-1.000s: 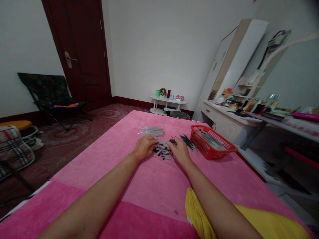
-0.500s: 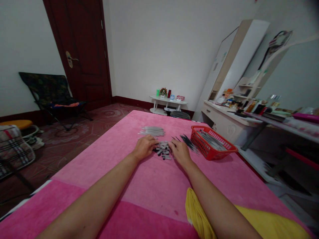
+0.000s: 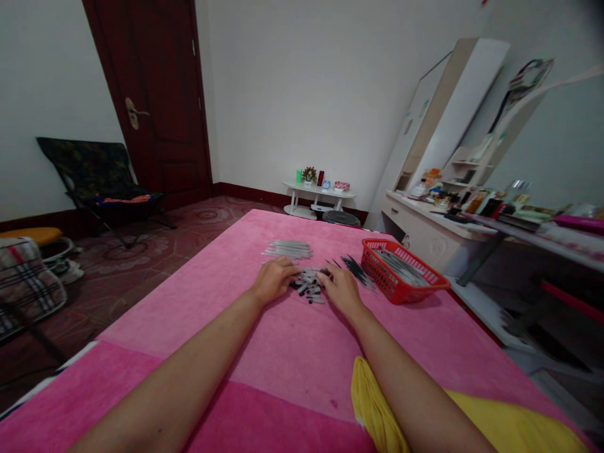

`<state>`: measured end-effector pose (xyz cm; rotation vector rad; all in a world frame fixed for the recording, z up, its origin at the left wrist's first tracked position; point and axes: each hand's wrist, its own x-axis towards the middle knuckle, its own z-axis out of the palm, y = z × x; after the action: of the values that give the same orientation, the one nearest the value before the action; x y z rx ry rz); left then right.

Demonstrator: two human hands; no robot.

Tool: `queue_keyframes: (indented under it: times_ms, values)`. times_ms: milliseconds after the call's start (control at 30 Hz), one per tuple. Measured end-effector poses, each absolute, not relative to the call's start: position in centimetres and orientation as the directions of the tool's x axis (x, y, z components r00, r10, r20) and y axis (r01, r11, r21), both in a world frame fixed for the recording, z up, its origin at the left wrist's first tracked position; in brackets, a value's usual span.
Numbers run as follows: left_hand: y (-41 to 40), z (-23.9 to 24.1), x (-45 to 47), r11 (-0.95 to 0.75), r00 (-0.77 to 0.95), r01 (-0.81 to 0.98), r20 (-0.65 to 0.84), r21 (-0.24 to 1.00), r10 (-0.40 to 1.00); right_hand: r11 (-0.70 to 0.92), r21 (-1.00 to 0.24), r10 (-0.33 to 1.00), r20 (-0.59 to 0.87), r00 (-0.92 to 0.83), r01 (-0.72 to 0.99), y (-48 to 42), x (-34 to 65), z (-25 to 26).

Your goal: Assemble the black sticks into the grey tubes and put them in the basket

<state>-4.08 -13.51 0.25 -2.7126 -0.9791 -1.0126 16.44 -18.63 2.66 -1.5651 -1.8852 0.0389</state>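
Over a pile of short whitish pen caps with dark ends point(image 3: 310, 290), both hands are close together. My left hand point(image 3: 276, 279) is closed, its fingertips pinching what looks like a thin pale pen point(image 3: 309, 270). The same pen spans to my right hand point(image 3: 341, 287), whose thumb and fingers are pinched at its other end. Fingers partly hide it. Beyond my left hand lies a row of pale grey pen barrels point(image 3: 289, 249). Right of my right hand is a bunch of thin black pen refills point(image 3: 357, 270). A red plastic basket point(image 3: 397, 292) beside them holds several pens point(image 3: 401, 265).
A pink cloth point(image 3: 283, 365) covers the surface under the hands. Yellow fabric point(image 3: 375, 402) lies beneath my right forearm. Beyond are a low white shelf point(image 3: 318, 189), a folding chair point(image 3: 89, 170) and a door point(image 3: 151, 94). A cluttered dressing table point(image 3: 425, 220) stands at the right.
My right hand's fingertips have shifted slightly left and curled further around the pen. My left hand has hardly moved, and the piles and basket stay where they were.
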Motion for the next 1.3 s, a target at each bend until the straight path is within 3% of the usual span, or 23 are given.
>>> queue_keyframes:
  times_ms: [300,633,733,833,900,1000,1100,1167,1300]
  values:
    - [-13.4,0.2,-4.2,-0.800,0.589,0.587,0.612,0.126,0.528,0.265,-0.438,0.895,0.442,-0.051,0.859,-18.3,16.5,2.4]
    - [-13.5,0.3,-4.0,-0.794,0.577,0.593,0.620,0.130,0.532,0.218,-0.575,0.939,0.343,-0.009,0.789,-18.4,16.5,2.5]
    - [-13.1,0.2,-4.4,-0.755,0.471,0.622,0.672,0.206,0.571,0.199,-0.535,0.956,0.291,-0.042,0.821,-18.4,16.9,3.0]
    - [-12.4,-0.1,-4.8,-0.717,0.287,0.584,0.729,0.381,0.621,0.247,-0.409,0.963,0.203,-0.176,0.878,-18.7,17.4,3.5]
    - [-11.8,-0.4,-4.8,-0.680,0.127,0.478,0.722,0.556,0.680,0.277,-0.327,0.960,0.126,-0.249,0.903,-18.9,17.4,3.9]
    - [-11.1,-0.6,-4.6,-0.575,-0.070,0.205,0.598,0.792,0.798,0.272,-0.229,0.962,0.042,-0.270,0.934,-19.4,17.2,4.4]
    - [-11.1,-0.5,-4.0,-0.446,-0.158,-0.116,0.426,0.888,0.891,0.264,-0.204,0.964,0.034,-0.263,0.943,-19.5,17.0,4.4]
    - [-11.4,-0.4,-3.7,-0.351,-0.163,-0.300,0.315,0.887,0.935,0.256,-0.271,0.967,0.069,-0.246,0.928,-19.3,17.1,4.2]
    - [-11.9,-0.3,-3.1,-0.181,-0.099,-0.521,0.152,0.834,0.983,0.230,-0.546,0.970,0.194,-0.145,0.805,-18.2,17.3,2.9]
